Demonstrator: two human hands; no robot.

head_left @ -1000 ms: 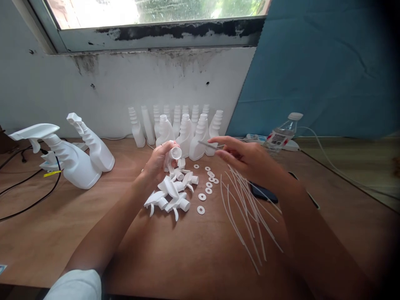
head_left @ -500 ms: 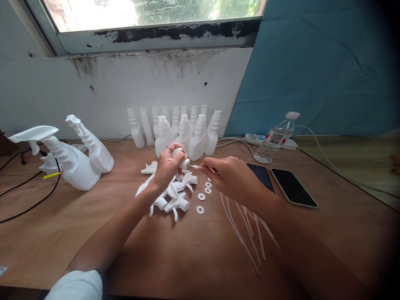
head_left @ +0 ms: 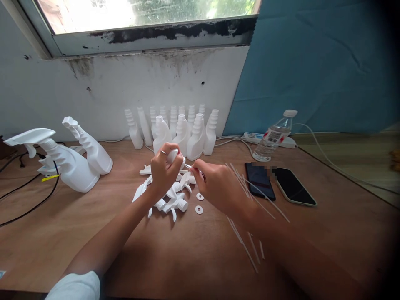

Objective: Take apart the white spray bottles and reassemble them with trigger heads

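In the head view my left hand [head_left: 163,170] is wrapped round a white trigger sprayer head [head_left: 173,156], its round collar facing right. My right hand [head_left: 215,181] pinches a thin pale stem [head_left: 188,166] at that collar; the fingers hide most of it. Below my left hand lies a heap of loose white sprayer heads [head_left: 179,204]. Two flat white washers [head_left: 199,210] show between the heap and my right hand. Thin white tubes [head_left: 250,250] lie partly under my right forearm, and others cross above it.
White empty bottles [head_left: 196,139] stand grouped against the wall. Two spray bottles with heads fitted [head_left: 78,171] stand at left, beside black cables [head_left: 46,200]. A clear water bottle [head_left: 271,139], a dark phone [head_left: 260,181] and a second phone [head_left: 296,186] are at right.
My right hand has moved slightly left, closer to the sprayer head, and less of the stem shows between them. Several tubes now show above my right forearm. Some washers are now hidden.
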